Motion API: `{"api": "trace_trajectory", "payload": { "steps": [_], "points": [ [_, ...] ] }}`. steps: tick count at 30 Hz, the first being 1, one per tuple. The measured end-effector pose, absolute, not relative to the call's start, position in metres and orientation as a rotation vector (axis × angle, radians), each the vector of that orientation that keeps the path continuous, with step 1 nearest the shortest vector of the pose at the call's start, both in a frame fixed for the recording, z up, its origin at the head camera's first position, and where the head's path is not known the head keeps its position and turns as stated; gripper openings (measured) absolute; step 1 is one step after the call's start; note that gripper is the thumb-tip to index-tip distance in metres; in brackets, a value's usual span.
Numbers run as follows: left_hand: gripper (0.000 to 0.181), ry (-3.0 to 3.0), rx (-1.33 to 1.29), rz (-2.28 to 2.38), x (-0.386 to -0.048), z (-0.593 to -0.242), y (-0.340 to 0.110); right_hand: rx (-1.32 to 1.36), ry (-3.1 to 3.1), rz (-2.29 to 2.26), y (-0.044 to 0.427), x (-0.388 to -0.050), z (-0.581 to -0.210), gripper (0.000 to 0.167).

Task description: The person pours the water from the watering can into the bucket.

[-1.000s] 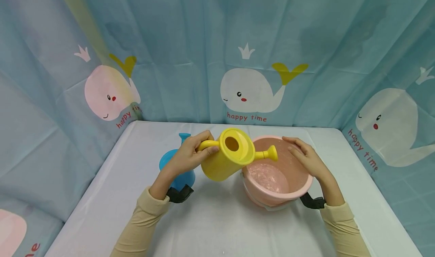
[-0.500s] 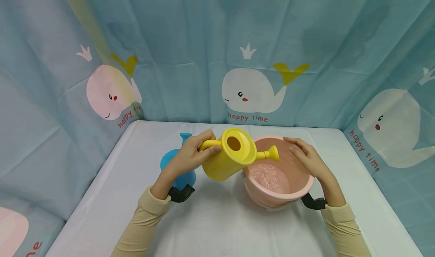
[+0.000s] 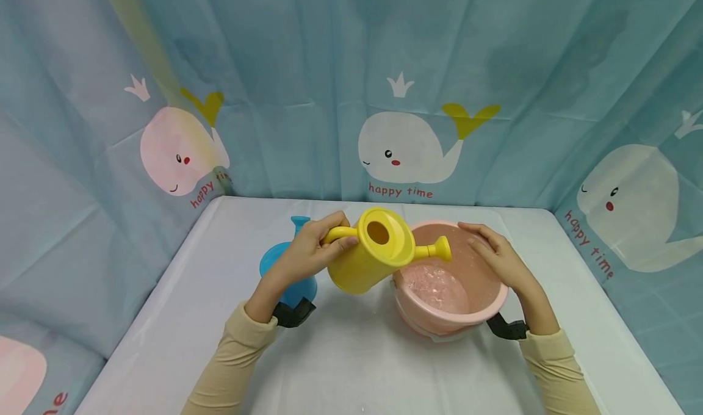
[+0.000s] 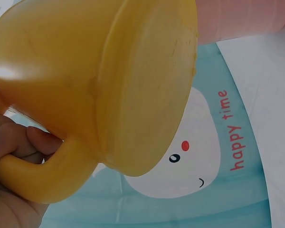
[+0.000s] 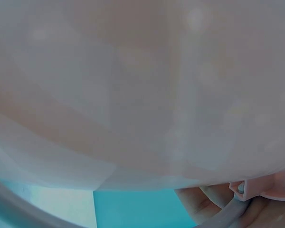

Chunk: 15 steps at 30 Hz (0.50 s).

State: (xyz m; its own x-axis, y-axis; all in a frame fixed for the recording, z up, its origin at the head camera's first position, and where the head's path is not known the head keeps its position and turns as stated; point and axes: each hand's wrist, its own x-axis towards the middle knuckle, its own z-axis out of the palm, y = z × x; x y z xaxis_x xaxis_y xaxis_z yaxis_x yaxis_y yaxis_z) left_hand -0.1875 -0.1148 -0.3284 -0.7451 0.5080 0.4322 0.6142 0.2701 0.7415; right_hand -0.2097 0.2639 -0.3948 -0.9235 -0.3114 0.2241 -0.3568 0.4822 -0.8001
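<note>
Nearest are two beige sleeves (image 3: pixel 230 360), with a black band (image 3: pixel 293 312) at the left wrist and another black band (image 3: pixel 508 328) at the right.

The left hand (image 3: pixel 313 250) has its fingers curled around the handle (image 3: pixel 334 234) of a yellow watering can (image 3: pixel 354 271), holding it up above the white table covering (image 3: pixel 351 372). The can is tilted, its spout pointing to the right, and the flared sprinkler head (image 3: pixel 442 248) hangs over the opening of a pink bucket (image 3: pixel 439 324). The left wrist view shows the can's flat base and the fingers hooked through the handle loop.

Clear, rippled liquid (image 3: pixel 439 288) lies in the bottom of the bucket, which stands on the table covering. Its pale bail (image 3: pixel 443 338) hangs down along the near side. The right hand (image 3: pixel 502 259) pinches the bucket's right-hand wall, thumb inside and fingers at the rim and outer side, near the bail's hinge lug (image 5: pixel 247 188).

A blue watering can (image 3: pixel 301 290) stands behind the left forearm, partly hidden by it. Farthest back hangs a blue-green curtain (image 3: pixel 307 152) printed with white whales (image 3: pixel 401 149), crowns and the red words "happy time".
</note>
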Motion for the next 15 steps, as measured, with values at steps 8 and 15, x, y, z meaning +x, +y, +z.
{"api": "trace_trajectory", "payload": {
  "steps": [8, 15],
  "points": [
    [0.016, -2.410, -1.059, -1.521, -0.1879, -0.3303, -0.1148, 0.591, -2.673, 1.456, 0.2643, -0.2100, -0.3962, 0.037],
    [0.019, -2.402, -1.053, -1.544, -0.1881, -0.3320, -0.1157, 0.599, -2.672, 1.444, 0.2651, -0.2106, -0.3962, 0.037]
  ]
}}
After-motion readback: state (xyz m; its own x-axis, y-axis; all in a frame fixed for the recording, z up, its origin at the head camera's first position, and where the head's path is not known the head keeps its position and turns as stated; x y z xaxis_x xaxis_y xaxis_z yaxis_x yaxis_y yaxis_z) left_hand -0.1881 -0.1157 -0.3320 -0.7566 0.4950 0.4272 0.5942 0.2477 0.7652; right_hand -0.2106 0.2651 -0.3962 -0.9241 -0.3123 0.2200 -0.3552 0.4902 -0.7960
